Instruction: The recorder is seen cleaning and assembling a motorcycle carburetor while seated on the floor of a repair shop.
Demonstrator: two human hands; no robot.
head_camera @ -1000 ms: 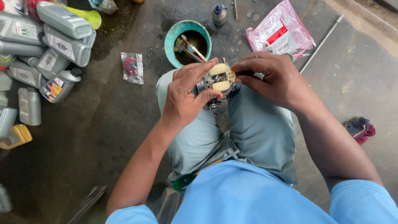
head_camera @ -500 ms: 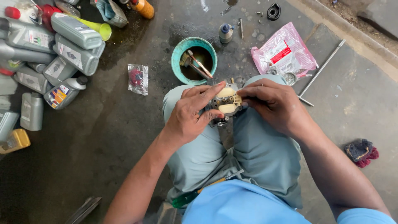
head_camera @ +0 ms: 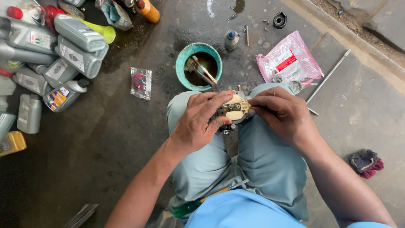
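I sit on an oily concrete floor with my knees up. My left hand [head_camera: 199, 122] grips a small metal engine part with a cream plastic piece [head_camera: 234, 109] on it, held just above my knees. My right hand [head_camera: 282, 115] pinches the right side of the same part with its fingertips. A teal bowl [head_camera: 182, 64] of dark liquid with a brush and small tools in it stands on the floor just beyond the part. A green-handled screwdriver [head_camera: 198, 203] lies across my lap.
Several grey oil bottles [head_camera: 63, 59] are piled at the left. A small clear bag with red bits [head_camera: 141, 82] lies left of the bowl. A pink plastic bag [head_camera: 289, 62], a thin metal rod [head_camera: 328, 76] and a dark rag [head_camera: 365, 163] lie to the right.
The view has shifted, so bowl and hands sit lower in the picture. Both hands stay on the part, with only small finger movements.
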